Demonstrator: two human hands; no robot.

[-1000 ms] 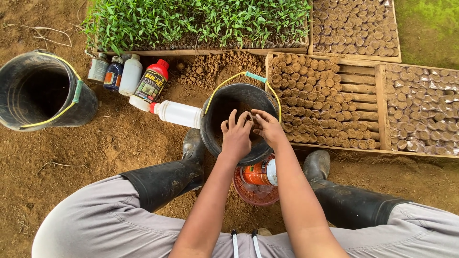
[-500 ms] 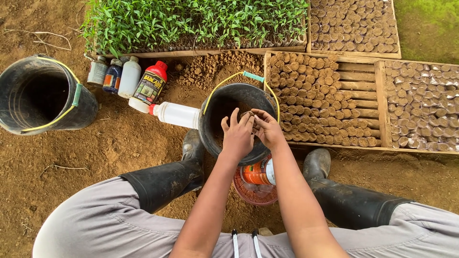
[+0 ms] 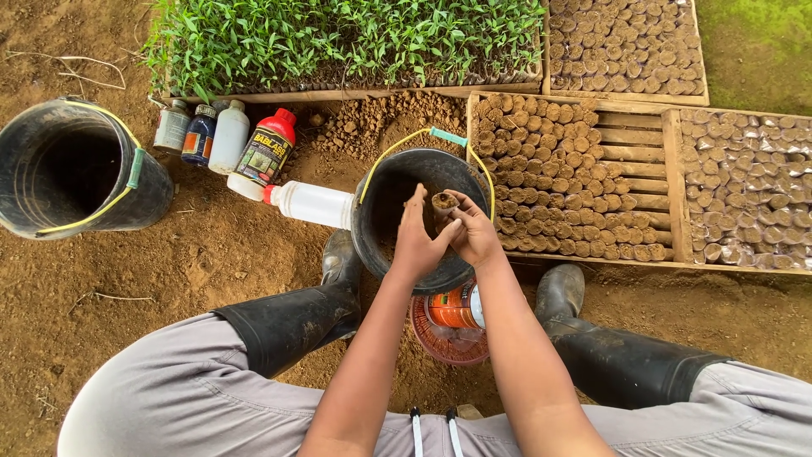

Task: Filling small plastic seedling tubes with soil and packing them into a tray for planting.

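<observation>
You are gripping one small soil-filled seedling pot (image 3: 444, 202) in your right hand (image 3: 474, 233), your left hand (image 3: 417, 241) closing against it, above one of two black buckets (image 3: 404, 173). Five bottles (image 3: 254, 152) are lying just left. Four wooden trays (image 3: 584, 182) are holding pots and seedlings. Your arms are hiding part of an orange can (image 3: 457, 306).
</observation>
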